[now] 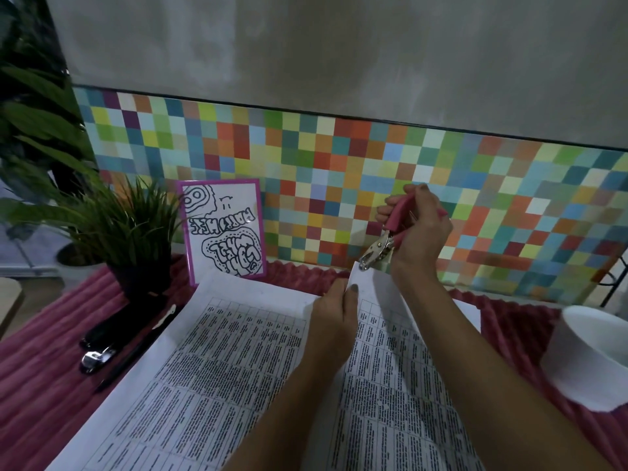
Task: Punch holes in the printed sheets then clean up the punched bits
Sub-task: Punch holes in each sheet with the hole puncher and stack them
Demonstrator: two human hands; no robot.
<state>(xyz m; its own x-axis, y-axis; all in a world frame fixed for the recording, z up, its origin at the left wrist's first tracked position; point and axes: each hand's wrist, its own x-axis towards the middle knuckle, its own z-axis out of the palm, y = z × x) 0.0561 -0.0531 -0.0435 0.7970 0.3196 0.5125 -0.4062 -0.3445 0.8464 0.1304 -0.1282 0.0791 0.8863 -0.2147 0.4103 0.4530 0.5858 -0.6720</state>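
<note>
Nothing legible: printed sheets (221, 368), table text too small; framed card (222, 229), stylised lettering undecipherable.

Looks like a home desk corner set up for paperwork and crafts. Grey plastered wall (339, 56) behind, with a band of many-coloured squares (339, 171) along its foot. Cloth-covered tabletop (40, 368) in ribbed pink, carrying a small potted grass plant (132, 229), a hand-drawn card (222, 229) in a purple border propped against the squares, a black stapler (102, 338), a pen (136, 355), a white bowl (594, 351) and printed sheets (210, 368). Larger leafy plant (30, 107) at the left edge.
</note>
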